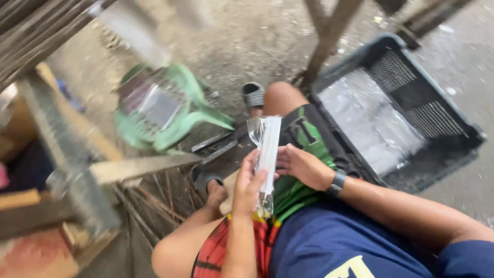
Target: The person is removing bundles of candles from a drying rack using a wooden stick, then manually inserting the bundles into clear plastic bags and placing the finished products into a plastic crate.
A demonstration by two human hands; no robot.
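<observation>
A clear plastic sleeve (268, 144) holding long white stick-like pieces stands upright above my lap. My left hand (248, 184) is wrapped around its lower half. My right hand (301, 164) touches the sleeve's right side from behind, fingers curled toward it. A black watch (337, 183) sits on my right wrist. I am seated, knees bare, in green, black and red shorts and a blue shirt.
A dark plastic crate (453, 149) lined with clear plastic bags stands at my right. A green plastic chair (170, 108) lies ahead on the concrete floor. Wooden planks and thin sticks (149, 206) lie at left. A wooden post (329, 41) rises ahead. Grey sandals are on my feet.
</observation>
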